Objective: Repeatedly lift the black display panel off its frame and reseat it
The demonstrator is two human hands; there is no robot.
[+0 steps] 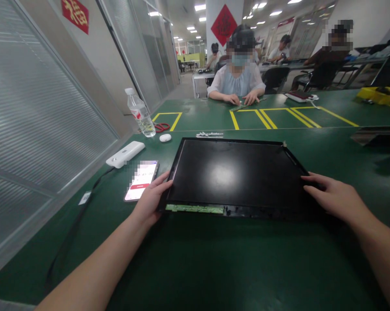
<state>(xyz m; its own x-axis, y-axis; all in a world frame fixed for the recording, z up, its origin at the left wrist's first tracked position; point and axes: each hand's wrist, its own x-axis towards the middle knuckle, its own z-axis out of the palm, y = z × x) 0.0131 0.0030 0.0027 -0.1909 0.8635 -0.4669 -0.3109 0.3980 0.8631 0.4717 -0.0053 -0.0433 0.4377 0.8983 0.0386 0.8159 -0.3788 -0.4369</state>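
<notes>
the black display panel (243,170) is at the centre of the frame, its screen facing up and a round patch of light reflecting off it. along its near edge, left of the middle, runs a green circuit strip (195,209). you hold the panel between both hands: your left hand (153,194) pinches its left edge near the lower corner, thumb on top, and your right hand (335,194) grips the right edge, thumb and fingers close together around the frame. you can't tell whether the panel's underside touches the green table (214,263).

just beside your left hand, left of centre, lies a smartphone (143,181) with its screen lit. farther left is a white power bank (126,154) with a dark cord (85,207) trailing to the lower left. above the phone sit a small white case (165,138), red-handled scissors (162,127) and a tilted-looking clear plastic bottle (140,114). pale thin strips (209,134) lie just beyond the panel's far edge.

at top centre, a masked co-worker (242,80) sits across from you, both hands at a narrow green strip (243,106), behind yellow tape lines (266,119). a yellow tray (372,96) stands at the upper right.
</notes>
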